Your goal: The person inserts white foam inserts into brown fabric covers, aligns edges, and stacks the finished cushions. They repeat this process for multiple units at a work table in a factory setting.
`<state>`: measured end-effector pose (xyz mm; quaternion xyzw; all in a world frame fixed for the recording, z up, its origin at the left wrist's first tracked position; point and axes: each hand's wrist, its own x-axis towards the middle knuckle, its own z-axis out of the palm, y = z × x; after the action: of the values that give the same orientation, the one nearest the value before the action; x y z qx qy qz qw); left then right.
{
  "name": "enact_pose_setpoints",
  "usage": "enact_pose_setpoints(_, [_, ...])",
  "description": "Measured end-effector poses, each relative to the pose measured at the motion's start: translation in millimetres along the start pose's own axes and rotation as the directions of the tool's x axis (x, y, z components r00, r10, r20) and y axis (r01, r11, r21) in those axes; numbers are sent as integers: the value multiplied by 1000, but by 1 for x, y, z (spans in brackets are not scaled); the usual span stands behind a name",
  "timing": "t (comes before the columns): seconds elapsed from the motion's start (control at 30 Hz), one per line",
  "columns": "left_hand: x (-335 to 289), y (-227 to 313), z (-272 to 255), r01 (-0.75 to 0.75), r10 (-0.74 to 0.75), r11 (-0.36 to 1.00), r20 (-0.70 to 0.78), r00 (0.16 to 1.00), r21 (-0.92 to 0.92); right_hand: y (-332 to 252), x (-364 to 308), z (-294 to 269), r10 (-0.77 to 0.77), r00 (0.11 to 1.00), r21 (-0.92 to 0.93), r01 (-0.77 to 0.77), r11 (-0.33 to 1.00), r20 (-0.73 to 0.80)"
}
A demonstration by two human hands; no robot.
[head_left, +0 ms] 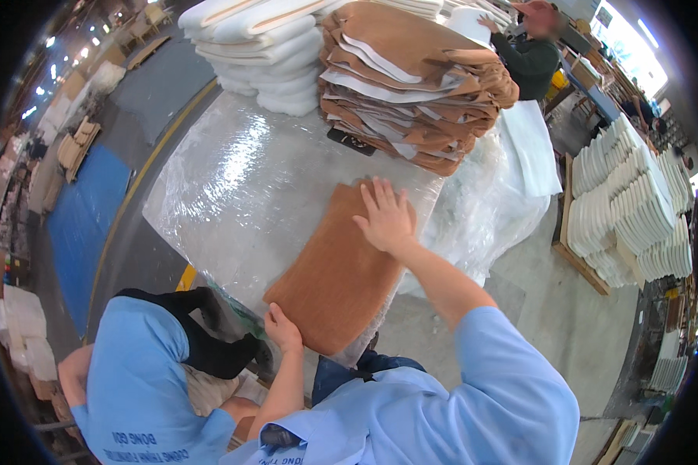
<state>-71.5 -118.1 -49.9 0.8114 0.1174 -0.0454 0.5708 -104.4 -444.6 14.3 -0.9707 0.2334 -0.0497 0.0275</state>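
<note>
A brown fabric-covered cushion (341,267), wide and slightly curved along its sides, lies on the plastic-wrapped table (233,198) in front of me. My right hand (385,217) rests flat on its far right part, fingers spread. At the near left corner my left hand (283,329) grips the cushion's edge, with some of its fingers hidden. Beyond the cushion rises a tall stack of brown fabric covers (411,85) with white lining showing. A dark phone-like object (351,142) sits at the foot of that stack.
White foam pads (264,58) are piled at the table's far left. Clear plastic sheeting (488,209) hangs at the right. A co-worker in blue (136,372) bends close at my left; another person (531,58) stands beyond the stack. White pads (628,201) fill a pallet at right.
</note>
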Motion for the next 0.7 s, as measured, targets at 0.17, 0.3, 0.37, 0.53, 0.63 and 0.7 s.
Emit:
enact_pose_setpoints(0.17, [12,0,-12,78,-78,997,-26,997,-27,-111,-86,11,-357,932,168,342,924,63])
enact_pose_setpoints(0.3, [18,1,-41,148,-144,963,34,989,-224,-112,-109,-4,-751,648,553,582,596,126])
enact_pose_setpoints(0.37, [-3,6,-31,29,-17,991,92,996,-127,-39,-71,7,-229,967,713,238,659,-112])
enact_pose_setpoints(0.53, [-41,22,9,-186,90,942,323,942,278,120,-25,-6,307,951,539,-240,807,-37])
enact_pose_setpoints(0.63, [14,28,-27,81,-153,978,394,906,193,82,-7,-23,309,935,703,-339,625,176])
enact_pose_setpoints(0.7, [45,36,-71,448,-419,888,587,693,104,61,-6,-47,205,971,775,-224,591,125])
